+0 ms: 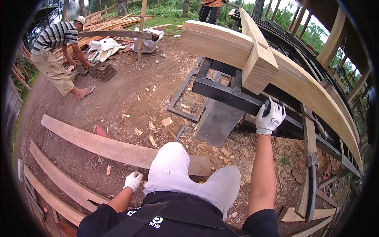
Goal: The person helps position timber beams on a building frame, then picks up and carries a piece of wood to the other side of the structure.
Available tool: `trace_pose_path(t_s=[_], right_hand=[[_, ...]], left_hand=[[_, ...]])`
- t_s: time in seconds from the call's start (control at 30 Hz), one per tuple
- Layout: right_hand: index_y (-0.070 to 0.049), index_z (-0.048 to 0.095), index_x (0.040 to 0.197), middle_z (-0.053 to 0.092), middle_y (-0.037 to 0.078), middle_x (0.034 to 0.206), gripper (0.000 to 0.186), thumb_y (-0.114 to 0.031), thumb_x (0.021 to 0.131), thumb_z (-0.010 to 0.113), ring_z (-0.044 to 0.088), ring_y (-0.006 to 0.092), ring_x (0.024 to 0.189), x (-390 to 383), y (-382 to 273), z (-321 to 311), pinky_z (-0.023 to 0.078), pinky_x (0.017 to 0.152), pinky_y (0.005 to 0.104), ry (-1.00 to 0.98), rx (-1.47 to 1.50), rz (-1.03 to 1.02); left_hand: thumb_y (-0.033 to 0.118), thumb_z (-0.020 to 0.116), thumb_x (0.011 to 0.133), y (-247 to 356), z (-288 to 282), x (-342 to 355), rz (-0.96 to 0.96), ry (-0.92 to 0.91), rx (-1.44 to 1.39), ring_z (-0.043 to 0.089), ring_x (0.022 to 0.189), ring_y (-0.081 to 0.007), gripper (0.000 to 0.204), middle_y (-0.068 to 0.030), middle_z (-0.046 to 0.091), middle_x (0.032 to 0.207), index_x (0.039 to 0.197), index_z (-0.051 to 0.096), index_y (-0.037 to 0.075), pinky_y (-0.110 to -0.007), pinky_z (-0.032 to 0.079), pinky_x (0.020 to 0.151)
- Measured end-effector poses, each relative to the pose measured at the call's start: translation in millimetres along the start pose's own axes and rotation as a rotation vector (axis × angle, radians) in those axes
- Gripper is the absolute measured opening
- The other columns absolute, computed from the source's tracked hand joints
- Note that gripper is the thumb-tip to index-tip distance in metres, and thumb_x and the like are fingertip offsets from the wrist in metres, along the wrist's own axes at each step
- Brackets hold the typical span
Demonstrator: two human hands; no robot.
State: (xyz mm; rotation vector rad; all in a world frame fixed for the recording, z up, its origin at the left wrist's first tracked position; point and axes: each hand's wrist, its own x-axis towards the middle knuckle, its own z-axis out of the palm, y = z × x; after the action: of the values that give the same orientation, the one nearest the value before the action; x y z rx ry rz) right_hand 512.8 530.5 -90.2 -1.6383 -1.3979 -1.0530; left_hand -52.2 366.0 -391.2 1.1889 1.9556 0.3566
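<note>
My right hand, in a white glove, reaches forward with bent fingers around a small rounded black object. It is against the black metal frame, and its exact kind cannot be made out. Just above, a long pale timber beam lies over the frame, with a shorter thick timber block set across it. My left hand, also gloved, hangs low beside my knee in a loose fist. Whether anything is inside it is hidden. Under it and my leg, a long flat plank lies on the ground.
Several more planks lie at the lower left. Wood offcuts and chips litter the dirt. At the far left a person bends over stacked dark blocks. Another person stands at the back. A wooden post rises nearby.
</note>
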Motion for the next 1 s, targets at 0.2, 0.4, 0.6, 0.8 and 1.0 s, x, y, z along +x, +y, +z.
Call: trace_pose_path(t_s=[0.2,0.4,0.6,0.8,1.0], right_hand=[[-0.011,0.071,0.109,0.071,0.008,0.101,0.032,-0.033,0.086,0.066,0.064,0.0283,0.103,9,-2,-16,0.039,0.106,0.0475,-0.103,-0.047,0.058],[-0.009,0.071,0.105,0.074,0.011,0.108,0.042,-0.048,0.090,0.063,0.069,0.0313,0.104,64,-22,-41,0.051,0.094,0.0446,-0.687,-0.098,0.458],[-0.010,0.072,0.120,0.072,0.020,0.113,0.050,-0.049,0.098,0.050,0.068,0.0347,0.108,58,-16,-27,0.051,0.096,0.0448,-0.731,-0.155,0.257],[-0.007,0.070,0.125,0.070,0.019,0.119,0.052,-0.048,0.101,0.047,0.068,0.0359,0.109,31,17,-7,0.052,0.095,0.0454,-0.564,-0.236,0.225],[-0.008,0.073,0.120,0.074,0.019,0.109,0.047,-0.044,0.099,0.052,0.070,0.0344,0.102,22,19,-8,0.050,0.094,0.0448,-0.456,-0.202,0.162]], left_hand=[[0.017,0.070,0.093,324,-51,-1,0.886,0.153,-0.490,0.068,0.113,-0.0232,0.041,-0.0159,0.069,0.125,0.130,0.063,-0.001,-0.036,0.052,0.099],[0.030,0.063,0.095,518,-73,-51,1.644,0.319,0.021,0.068,0.097,-0.0373,0.032,-0.0187,0.072,0.105,0.113,0.070,0.005,-0.045,0.054,0.089],[0.052,0.041,0.100,532,-64,-52,1.380,0.383,0.494,0.070,0.086,-0.0328,0.058,-0.0135,0.074,0.083,0.081,0.078,0.011,-0.045,0.051,0.082],[0.051,0.042,0.100,520,-56,-53,1.369,0.367,0.482,0.070,0.083,-0.0294,0.057,-0.0107,0.075,0.084,0.084,0.079,0.012,-0.043,0.045,0.086],[0.050,0.042,0.097,524,-50,-48,1.427,0.420,0.425,0.070,0.082,-0.0299,0.054,-0.0120,0.074,0.081,0.080,0.077,0.013,-0.042,0.046,0.085]])
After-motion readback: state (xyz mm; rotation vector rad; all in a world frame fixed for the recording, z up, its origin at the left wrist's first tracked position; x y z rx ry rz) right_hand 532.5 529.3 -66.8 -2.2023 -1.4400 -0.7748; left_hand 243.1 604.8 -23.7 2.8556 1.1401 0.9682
